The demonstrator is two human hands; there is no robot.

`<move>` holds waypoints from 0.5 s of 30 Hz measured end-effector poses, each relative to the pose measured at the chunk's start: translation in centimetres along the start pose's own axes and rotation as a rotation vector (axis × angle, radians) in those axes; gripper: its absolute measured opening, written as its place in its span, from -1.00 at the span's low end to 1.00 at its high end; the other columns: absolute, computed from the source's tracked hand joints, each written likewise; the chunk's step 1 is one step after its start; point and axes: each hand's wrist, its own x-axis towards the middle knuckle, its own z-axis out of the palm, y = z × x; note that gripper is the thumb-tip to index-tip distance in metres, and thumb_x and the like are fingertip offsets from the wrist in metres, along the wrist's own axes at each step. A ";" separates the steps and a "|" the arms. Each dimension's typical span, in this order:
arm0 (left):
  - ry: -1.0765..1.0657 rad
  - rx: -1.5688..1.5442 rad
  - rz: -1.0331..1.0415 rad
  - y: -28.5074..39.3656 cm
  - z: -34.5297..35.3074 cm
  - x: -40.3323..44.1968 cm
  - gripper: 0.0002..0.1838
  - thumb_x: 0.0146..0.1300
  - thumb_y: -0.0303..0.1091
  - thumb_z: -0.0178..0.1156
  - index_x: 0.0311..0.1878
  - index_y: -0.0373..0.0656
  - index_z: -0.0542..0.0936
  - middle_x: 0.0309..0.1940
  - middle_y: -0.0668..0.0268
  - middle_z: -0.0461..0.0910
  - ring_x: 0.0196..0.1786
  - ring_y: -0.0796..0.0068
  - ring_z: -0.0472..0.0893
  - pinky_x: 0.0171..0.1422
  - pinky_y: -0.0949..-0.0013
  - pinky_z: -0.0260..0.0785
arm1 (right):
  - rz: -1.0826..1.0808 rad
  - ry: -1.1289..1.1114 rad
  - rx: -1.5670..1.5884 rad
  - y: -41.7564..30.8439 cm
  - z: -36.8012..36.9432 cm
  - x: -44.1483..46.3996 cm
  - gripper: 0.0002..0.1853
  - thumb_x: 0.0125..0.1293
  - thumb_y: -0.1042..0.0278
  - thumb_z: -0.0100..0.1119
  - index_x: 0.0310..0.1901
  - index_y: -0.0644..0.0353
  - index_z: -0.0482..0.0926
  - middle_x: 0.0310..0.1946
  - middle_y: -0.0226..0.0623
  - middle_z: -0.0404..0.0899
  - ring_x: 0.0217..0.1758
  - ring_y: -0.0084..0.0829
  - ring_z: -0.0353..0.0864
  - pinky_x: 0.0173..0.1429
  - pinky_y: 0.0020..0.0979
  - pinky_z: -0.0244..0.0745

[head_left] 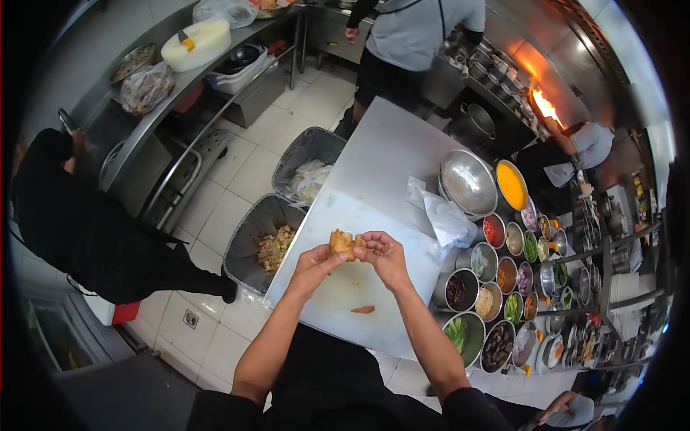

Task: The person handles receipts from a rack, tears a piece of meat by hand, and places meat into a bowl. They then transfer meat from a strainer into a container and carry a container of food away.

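Observation:
Both hands hold a golden-brown piece of cooked food (342,243), which looks like chicken, above a white cutting board (327,287). My left hand (317,263) pinches it from the left with thumb and fingers. From the other side, my right hand (382,256) grips its right end, so the fingers of the two hands nearly meet. Its exact kind is not clear at this size. On the board below lies a small orange-brown strip (363,309), with faint yellowish wet marks around it.
Two grey bins stand left of the board: one with food scraps (275,248), one with plastic bags (310,179). Several metal containers, including dark mushrooms (497,346) and yellow liquid (512,184), line the right. A crumpled plastic bag (449,215) lies nearby. Co-workers stand around; a flame (546,104) burns behind.

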 end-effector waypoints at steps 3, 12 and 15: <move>-0.067 -0.204 0.038 0.7 0.1 0.1 -0.70 0.11 -0.25 0.34 -0.17 -0.24 0.61 -0.33 0.37 0.61 -0.36 0.69 0.46 -0.28 0.58 0.25 | -0.042 -0.025 0.066 -3.1 1.1 -2.1 -0.72 0.13 0.53 0.30 -0.11 0.39 0.53 -0.27 -0.25 0.59 -0.24 -0.56 0.57 -0.13 -0.56 0.53; -0.243 -0.355 -0.043 4.2 0.4 -2.4 -0.67 0.21 -0.26 0.24 -0.04 -0.27 0.56 -0.25 0.31 0.61 -0.24 0.55 0.53 -0.22 0.47 0.33 | -0.014 -0.065 0.076 -6.6 1.6 -4.4 -0.73 0.24 0.35 0.24 -0.13 0.38 0.60 -0.36 -0.24 0.63 -0.37 -0.54 0.59 -0.22 -0.53 0.56; 0.031 -0.081 0.013 5.3 1.8 -3.7 -0.54 0.10 -0.23 0.33 0.04 -0.25 0.53 -0.19 0.30 0.58 -0.16 0.45 0.52 -0.14 0.41 0.35 | 0.115 -0.011 0.191 -7.1 1.5 -5.1 -0.73 0.22 0.31 0.27 -0.18 0.37 0.61 -0.38 -0.25 0.62 -0.39 -0.53 0.60 -0.25 -0.55 0.55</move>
